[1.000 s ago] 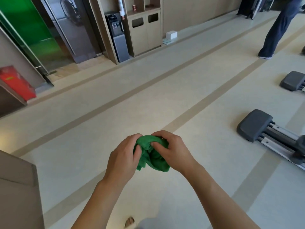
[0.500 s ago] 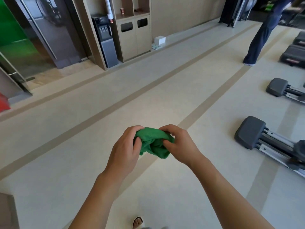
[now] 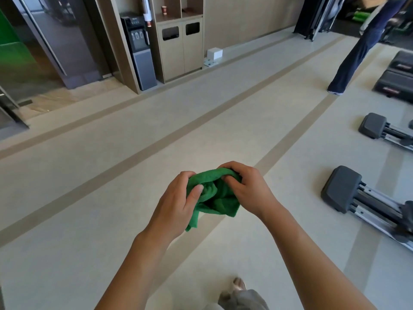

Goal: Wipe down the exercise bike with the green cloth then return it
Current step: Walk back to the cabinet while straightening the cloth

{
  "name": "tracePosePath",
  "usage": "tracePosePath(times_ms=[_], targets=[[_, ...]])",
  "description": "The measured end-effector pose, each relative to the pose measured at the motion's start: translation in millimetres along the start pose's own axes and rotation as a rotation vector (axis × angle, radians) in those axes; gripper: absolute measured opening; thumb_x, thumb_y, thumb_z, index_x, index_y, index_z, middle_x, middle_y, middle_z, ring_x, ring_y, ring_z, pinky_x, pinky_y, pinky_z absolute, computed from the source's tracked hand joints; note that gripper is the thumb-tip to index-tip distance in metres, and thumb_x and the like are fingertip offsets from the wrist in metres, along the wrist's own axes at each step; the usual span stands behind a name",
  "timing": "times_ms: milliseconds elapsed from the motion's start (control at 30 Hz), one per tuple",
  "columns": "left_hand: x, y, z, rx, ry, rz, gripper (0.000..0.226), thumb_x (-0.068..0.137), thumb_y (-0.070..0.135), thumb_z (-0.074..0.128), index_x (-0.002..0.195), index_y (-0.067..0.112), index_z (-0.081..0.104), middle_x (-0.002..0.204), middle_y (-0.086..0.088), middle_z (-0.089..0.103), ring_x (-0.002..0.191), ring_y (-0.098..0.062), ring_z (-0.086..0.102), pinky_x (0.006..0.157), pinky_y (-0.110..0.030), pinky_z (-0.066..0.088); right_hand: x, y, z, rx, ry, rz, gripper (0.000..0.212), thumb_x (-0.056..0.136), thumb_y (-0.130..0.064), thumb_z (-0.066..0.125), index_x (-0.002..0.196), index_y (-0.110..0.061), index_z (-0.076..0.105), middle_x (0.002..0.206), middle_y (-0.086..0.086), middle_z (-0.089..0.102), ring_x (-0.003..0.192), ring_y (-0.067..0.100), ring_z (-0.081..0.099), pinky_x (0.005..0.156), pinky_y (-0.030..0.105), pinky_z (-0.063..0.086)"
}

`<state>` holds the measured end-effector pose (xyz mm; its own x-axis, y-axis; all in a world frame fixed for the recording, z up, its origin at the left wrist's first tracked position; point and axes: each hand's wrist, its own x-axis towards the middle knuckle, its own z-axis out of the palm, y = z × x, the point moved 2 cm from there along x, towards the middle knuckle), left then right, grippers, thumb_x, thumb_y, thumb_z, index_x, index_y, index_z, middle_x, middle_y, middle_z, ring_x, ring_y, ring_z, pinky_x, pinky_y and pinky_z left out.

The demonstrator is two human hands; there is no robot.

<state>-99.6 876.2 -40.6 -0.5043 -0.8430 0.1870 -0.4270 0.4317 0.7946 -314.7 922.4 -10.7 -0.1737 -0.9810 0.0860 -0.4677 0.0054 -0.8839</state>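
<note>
Since a second ago our view has swung rightward across the floor: the red object and the green panel that sat at the left edge have slid out or nearly out of frame, the water dispenser [image 3: 141, 52] and bin cabinet [image 3: 181, 45] now sit at upper centre-left, and more of the grey machine bases [image 3: 342, 189] have come in along the right edge. We read this as walking with the cloth, either toward the bike or back from it; no exercise bike is plainly in view, so we cannot tell whether the wiping is done. The green cloth [image 3: 214, 195] remains bunched at lower centre of the frame, held in the air between both hands and well apart from the floor, with one corner now hanging lower at its bottom left than it did before. Our left hand [image 3: 176, 204] grips the cloth's left side, fingers curled over the top edge and thumb pressed into the folds. Our right hand [image 3: 248, 189] pinches the upper right of the bundle, fingers tucked into the fabric. Both forearms reach forward from the bottom of the frame and converge on the cloth. Another person's legs [image 3: 355, 52] stand at upper right.
</note>
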Motion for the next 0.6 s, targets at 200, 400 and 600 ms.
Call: tracePosePath(times_ms=[200,400,600], targets=[[53,-22,2,0.013,0.021,-0.032,0.027,0.102,0.049,0.059,0.123,0.045,0.044,0.112,0.022,0.059,0.104,-0.004,0.062,0.079,-0.029,0.055,65,20,-2,-0.008,-0.029,-0.017,0.026,0.1,-0.013,0.06,0.102,-0.034,0.074,0.095,-0.015,0.076,0.093,0.008,0.071,0.08,0.028,0.059],[134,-33,5,0.09,0.049,-0.062,0.007,0.109,0.037,0.051,0.115,0.041,0.051,0.1,0.02,0.064,0.093,-0.005,0.064,0.069,-0.028,0.053,148,47,-23,-0.004,-0.074,-0.023,0.024,0.101,-0.016,0.061,0.104,-0.036,0.074,0.099,-0.019,0.075,0.097,0.004,0.07,0.083,0.028,0.06],[212,-42,13,0.152,0.082,-0.118,0.01,0.109,0.033,0.05,0.111,0.04,0.058,0.092,0.017,0.067,0.086,-0.008,0.065,0.065,-0.026,0.051,225,76,-49,0.022,-0.125,-0.008,0.026,0.102,-0.015,0.06,0.105,-0.036,0.074,0.101,-0.018,0.075,0.099,0.005,0.069,0.087,0.031,0.06]])
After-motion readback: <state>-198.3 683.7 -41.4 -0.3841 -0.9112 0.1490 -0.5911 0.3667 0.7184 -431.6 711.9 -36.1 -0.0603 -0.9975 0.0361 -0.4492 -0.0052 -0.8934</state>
